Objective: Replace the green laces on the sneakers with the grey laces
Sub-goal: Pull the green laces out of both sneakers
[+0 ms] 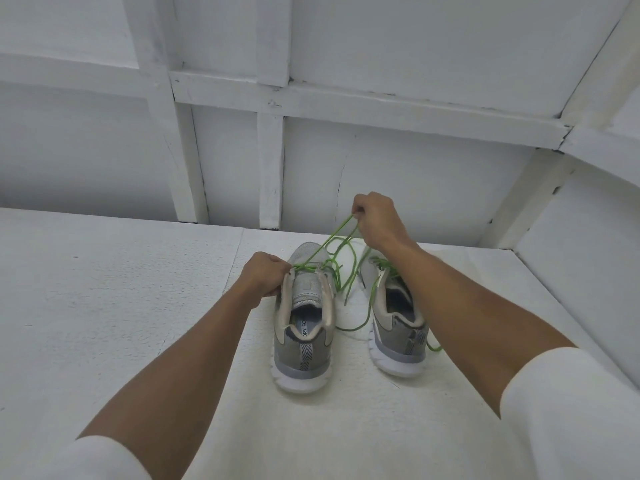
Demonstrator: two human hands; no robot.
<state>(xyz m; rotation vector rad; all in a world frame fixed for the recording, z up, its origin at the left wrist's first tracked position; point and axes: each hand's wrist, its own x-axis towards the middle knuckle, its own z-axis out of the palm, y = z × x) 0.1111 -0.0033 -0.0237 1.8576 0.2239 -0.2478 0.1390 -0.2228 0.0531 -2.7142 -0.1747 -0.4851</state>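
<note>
The fingers (pixel 358 210) of my right hand (pixel 375 221) are pressed together in a pinch on a loop of the green lace (pixel 341 233), held up in the air beyond the toes of the shoes. From that pinch I see the lace drop in strands toward the left sneaker (pixel 304 327), where it crosses the top eyelets. My left hand (pixel 265 278) has its fingers curled round the left edge of that sneaker's opening, thumb on top by the uppermost eyelet, gripping the upper. From my end I cannot tell whether they also catch the lace there.

Both sneakers stand on the white desk (pixel 104 306), heels toward me and toes toward the wall, side by side with a gap between them. The left sneaker is grey with a white sole, its tongue up and a printed insole showing inside. The right sneaker (pixel 394 323) is partly hidden under my right forearm, and a second green lace (pixel 374 289) runs through its eyelets. Loose green ends lie on the desk in the gap between the two shoes; I cannot sort out which lace each belongs to. One short green bend shows just beside the right sneaker's heel, on its outer side.

Behind the desk rises a white panelled wall (pixel 381 161). White sleeves (pixel 571 410) cover both upper arms.
</note>
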